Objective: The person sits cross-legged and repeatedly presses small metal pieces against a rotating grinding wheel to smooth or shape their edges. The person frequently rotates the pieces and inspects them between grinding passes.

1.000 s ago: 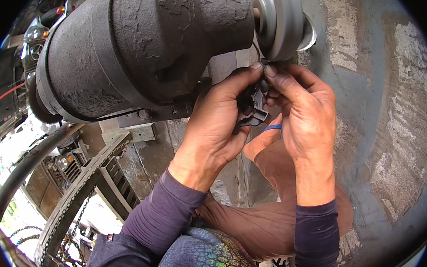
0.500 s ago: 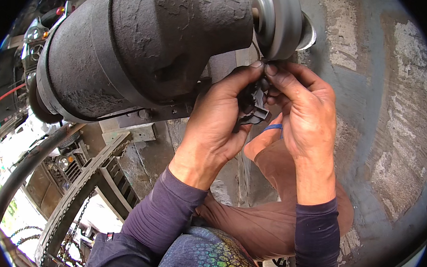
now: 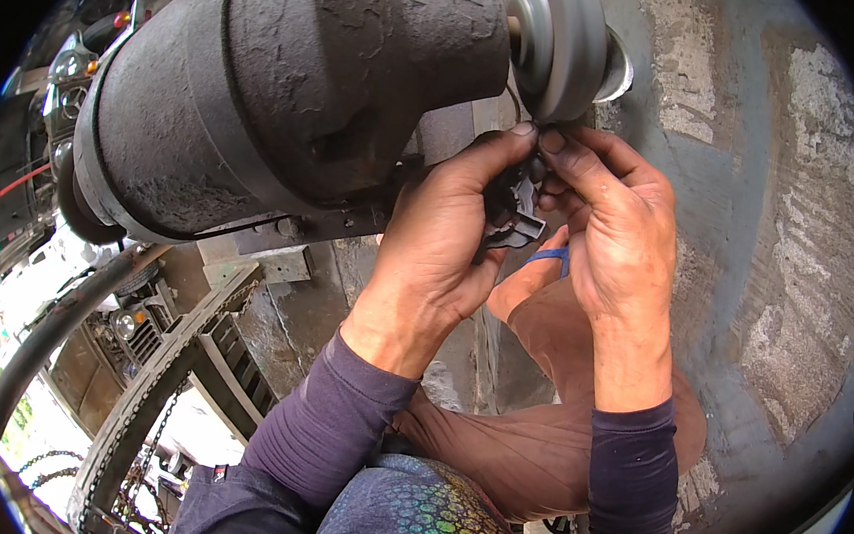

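My left hand and my right hand are closed around a small dark, irregular metal part, meeting at the thumb and finger tips just below a grey disc wheel; whether they touch the wheel I cannot tell. The wheel sits on a shaft at the right end of a large dark, pitted motor housing. My fingers partly hide the part.
A steel bracket lies under the housing. At lower left are a steel frame with chains and a curved pipe. My bent leg and foot with a blue strap rest on the worn, patched grey floor.
Both hands and the dark part have shifted very slightly to the right. The housing and the surroundings look the same.
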`<state>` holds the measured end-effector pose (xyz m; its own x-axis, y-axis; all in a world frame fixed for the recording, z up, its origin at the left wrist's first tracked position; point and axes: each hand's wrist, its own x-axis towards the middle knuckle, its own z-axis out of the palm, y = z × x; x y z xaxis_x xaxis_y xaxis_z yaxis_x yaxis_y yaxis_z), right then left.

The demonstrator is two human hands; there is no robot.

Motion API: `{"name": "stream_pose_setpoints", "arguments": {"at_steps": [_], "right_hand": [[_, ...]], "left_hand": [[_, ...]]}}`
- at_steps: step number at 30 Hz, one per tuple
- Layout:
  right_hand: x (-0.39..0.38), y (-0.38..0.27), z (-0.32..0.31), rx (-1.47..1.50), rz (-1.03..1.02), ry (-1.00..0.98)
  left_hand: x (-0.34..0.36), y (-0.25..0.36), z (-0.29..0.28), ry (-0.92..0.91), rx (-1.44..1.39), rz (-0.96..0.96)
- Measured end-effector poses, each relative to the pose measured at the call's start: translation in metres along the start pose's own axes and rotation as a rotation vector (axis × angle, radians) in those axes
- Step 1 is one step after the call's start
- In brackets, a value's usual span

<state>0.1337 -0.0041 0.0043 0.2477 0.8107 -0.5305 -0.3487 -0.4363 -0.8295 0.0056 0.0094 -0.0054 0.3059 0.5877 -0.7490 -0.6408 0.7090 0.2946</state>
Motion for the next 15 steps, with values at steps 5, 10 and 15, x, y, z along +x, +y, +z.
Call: {"name": "stream_pose_setpoints", "arguments": {"at_steps": [5, 10, 15], "right_hand": [[0.000, -0.001, 0.001, 0.009, 0.007, -0.030], [0.001, 0.000, 0.003, 0.015, 0.014, -0.031], [0.001, 0.000, 0.004, -0.005, 0.009, -0.019]], "left_hand": [[-0.001, 0.000, -0.002, -0.007, -0.024, -0.002], [0.000, 0.000, -0.007, -0.051, -0.076, -0.005], [0.003, 0.000, -0.012, -0.085, -0.142, -0.032]]}}
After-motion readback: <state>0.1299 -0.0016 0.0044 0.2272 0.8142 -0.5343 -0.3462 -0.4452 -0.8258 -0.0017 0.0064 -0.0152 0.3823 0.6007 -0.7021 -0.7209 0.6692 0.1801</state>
